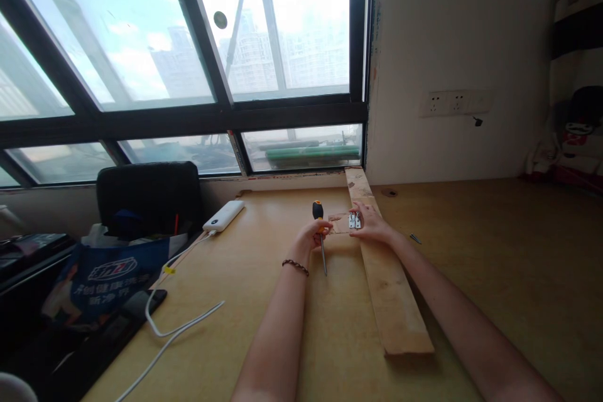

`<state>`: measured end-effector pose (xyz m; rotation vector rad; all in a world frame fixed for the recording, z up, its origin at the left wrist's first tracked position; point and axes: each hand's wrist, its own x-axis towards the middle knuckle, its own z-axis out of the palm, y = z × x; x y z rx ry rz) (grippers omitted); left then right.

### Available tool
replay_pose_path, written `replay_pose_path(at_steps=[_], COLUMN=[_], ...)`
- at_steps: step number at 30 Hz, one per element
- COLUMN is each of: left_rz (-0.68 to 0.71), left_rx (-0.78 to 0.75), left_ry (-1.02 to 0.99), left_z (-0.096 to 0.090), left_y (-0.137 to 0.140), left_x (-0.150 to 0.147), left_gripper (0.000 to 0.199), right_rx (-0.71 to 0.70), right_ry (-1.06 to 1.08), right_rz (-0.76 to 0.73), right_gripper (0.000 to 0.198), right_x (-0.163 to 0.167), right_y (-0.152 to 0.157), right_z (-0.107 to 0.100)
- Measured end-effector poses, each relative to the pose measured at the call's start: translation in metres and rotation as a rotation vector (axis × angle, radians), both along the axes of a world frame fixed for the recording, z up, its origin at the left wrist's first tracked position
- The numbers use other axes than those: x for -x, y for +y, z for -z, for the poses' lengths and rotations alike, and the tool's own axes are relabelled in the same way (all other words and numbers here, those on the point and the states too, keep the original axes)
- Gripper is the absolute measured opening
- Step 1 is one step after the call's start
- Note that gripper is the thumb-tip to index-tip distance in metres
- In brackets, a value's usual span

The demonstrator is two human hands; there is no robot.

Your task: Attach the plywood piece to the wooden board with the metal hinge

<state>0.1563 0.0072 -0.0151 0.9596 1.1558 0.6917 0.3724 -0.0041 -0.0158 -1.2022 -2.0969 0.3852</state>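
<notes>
A screwdriver (pixel 318 210) with a black and orange handle is in my left hand (pixel 315 235), its shaft pointing down toward me. The fingertips of that hand also meet the left end of a small, rough-edged wooden piece (pixel 339 225). At the right end of this piece, a silvery metal hinge (pixel 354 220) lies between the thumb and fingers of my right hand (pixel 371 225). Beneath that hand runs a long wooden board (pixel 393 292), stretching from the window wall toward me. Two or so screws (pixel 415 238) lie on the tabletop right of the board.
On the wooden table (pixel 264 301), a white power bank (pixel 224 216) sits at the back left with a white cable (pixel 181 328) trailing forward. Left of the table are a black chair (pixel 149 195) and a blue bag (pixel 108 276). Wall sockets (pixel 455 103) are at the back right.
</notes>
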Motion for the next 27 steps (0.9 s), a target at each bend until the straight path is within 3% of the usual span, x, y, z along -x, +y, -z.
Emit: replay_pose_path(at_steps=[4,11,16,21,27], left_rz=[0.012,-0.015,-0.084,-0.126,-0.395], left_rx=[0.055,-0.062,-0.147,-0.411,-0.735], left_ry=[0.011,0.077,0.114,-0.051,-0.263], left_z=[-0.004,-0.010,-0.021,-0.059,-0.116], left_y=[-0.001,-0.006,-0.007,-0.018,-0.038], left_x=[-0.001,-0.004,0.003,0.011,-0.012], left_gripper=[0.027,0.024,0.023,0.027,0.028], right_rx=[0.001,-0.002,-0.013,0.026,0.044], right_ry=[0.002,0.033,0.091,0.130,0.162], right_rz=[-0.002,0.026,0.044,0.048,0.050], right_gripper=[0.086,0.087,0.070,0.064,0.066], right_x=[-0.001,0.000,-0.001,-0.002,-0.001], right_y=[0.000,0.003,0.006,0.007,0.006], right_z=[-0.001,-0.001,0.002,0.002,0.002])
